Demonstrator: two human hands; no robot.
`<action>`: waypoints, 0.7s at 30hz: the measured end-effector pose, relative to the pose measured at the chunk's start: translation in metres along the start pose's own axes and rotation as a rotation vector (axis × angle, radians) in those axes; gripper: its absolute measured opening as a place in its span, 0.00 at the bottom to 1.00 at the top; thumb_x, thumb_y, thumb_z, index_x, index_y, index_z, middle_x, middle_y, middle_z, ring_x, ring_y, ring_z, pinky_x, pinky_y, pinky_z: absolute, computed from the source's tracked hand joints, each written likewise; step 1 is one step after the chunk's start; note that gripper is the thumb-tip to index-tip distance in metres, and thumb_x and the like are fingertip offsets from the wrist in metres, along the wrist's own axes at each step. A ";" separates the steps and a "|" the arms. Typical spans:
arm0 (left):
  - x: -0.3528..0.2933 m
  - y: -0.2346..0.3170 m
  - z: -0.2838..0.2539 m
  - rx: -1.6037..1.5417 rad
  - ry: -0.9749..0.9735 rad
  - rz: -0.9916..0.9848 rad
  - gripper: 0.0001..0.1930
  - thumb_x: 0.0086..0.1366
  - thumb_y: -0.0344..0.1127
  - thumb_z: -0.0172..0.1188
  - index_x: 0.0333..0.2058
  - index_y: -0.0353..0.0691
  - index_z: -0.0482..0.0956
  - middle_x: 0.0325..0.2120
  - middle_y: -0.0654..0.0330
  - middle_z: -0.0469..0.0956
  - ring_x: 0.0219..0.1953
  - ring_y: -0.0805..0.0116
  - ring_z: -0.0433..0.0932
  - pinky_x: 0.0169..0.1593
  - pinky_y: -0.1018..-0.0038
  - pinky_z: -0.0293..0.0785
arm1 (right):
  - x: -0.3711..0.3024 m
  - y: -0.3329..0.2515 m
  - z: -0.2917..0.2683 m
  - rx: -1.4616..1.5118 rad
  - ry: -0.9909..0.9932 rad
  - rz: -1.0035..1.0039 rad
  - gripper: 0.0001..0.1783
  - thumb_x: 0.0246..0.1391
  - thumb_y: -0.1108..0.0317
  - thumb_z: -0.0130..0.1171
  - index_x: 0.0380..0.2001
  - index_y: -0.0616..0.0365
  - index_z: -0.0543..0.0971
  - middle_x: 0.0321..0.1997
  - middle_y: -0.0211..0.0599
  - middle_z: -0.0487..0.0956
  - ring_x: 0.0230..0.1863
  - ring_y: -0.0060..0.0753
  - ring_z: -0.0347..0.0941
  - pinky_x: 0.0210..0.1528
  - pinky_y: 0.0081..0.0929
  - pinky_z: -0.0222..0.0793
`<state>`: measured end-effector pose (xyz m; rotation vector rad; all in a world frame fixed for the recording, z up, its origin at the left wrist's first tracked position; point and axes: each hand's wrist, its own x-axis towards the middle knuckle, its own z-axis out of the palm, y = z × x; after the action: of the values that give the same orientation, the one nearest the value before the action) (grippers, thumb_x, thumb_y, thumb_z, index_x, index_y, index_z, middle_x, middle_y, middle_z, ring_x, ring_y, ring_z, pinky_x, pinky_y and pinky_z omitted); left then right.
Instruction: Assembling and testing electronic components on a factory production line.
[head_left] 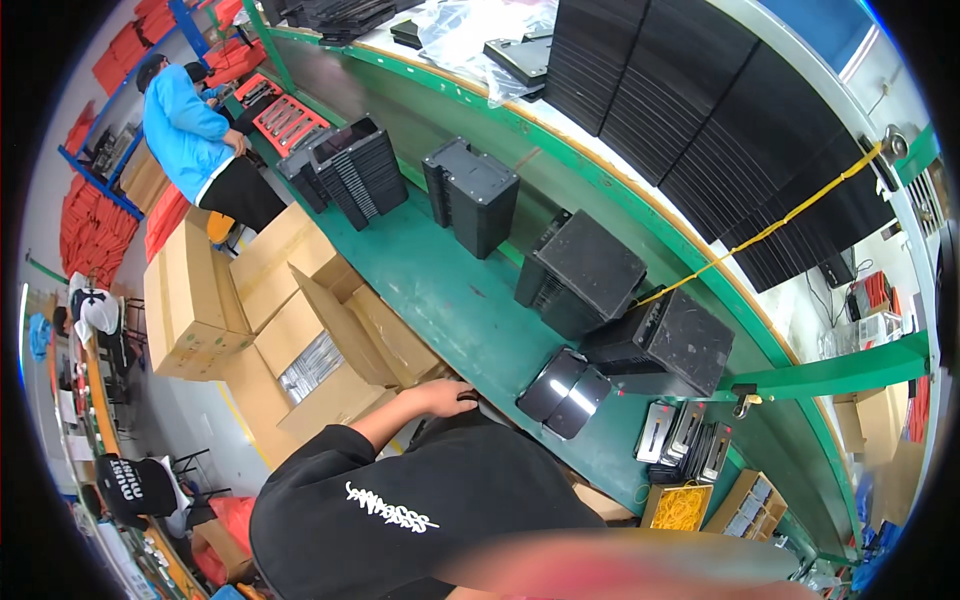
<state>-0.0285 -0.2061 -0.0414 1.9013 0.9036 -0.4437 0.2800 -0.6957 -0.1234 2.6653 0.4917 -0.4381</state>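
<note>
The left hand (440,397) is at the near edge of the green worktop (440,285), with its arm stretched out. A small black thing (468,396) is at its fingertips. I cannot tell if the fingers are gripping it or only touching it. A blurry pink shape (650,572) is low down by the black shirt (420,500). It is too smeared to tell if it is the right hand, or if that hand is holding something.

The shiny black box (565,393) sits near the worktop's near edge, to the right of the left hand and apart from it. Behind it, a big black stack (665,345) stands by the far edge. More black stacks (470,195) stand in a row toward the left end, where there are orange trays (290,122). Toward the right end are flat packs (683,440) and a box of yellow bands (680,507).

An open cardboard box (345,400) with grey packs (312,367) inside is just beside the near edge. A person in a blue jacket (190,125) stands by the left end.
</note>
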 end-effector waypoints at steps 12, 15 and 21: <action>-0.040 -0.047 -0.045 -0.154 0.203 -0.308 0.36 0.67 0.60 0.53 0.63 0.38 0.69 0.57 0.41 0.75 0.60 0.43 0.73 0.64 0.59 0.68 | 0.122 -0.031 -0.071 0.708 -0.182 -0.089 0.25 0.58 0.53 0.53 0.22 0.69 0.78 0.18 0.48 0.78 0.14 0.42 0.75 0.18 0.38 0.72; -0.042 -0.061 -0.041 -0.070 0.283 -0.228 0.36 0.67 0.60 0.53 0.63 0.39 0.69 0.57 0.41 0.74 0.60 0.43 0.73 0.64 0.59 0.68 | 0.155 -0.069 -0.059 1.125 -0.210 -0.124 0.22 0.62 0.55 0.51 0.23 0.64 0.77 0.18 0.41 0.77 0.12 0.36 0.72 0.13 0.34 0.67; -0.059 -0.059 -0.043 -0.104 0.321 -0.234 0.37 0.68 0.60 0.53 0.64 0.36 0.68 0.58 0.40 0.73 0.61 0.44 0.72 0.65 0.60 0.67 | 0.163 -0.121 -0.034 1.366 -0.447 0.023 0.20 0.64 0.52 0.50 0.31 0.59 0.75 0.22 0.37 0.77 0.19 0.38 0.76 0.21 0.34 0.74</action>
<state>-0.1146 -0.1757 -0.0193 1.8070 1.3436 -0.2245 0.3850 -0.5323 -0.1927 3.5360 -0.0693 -1.8380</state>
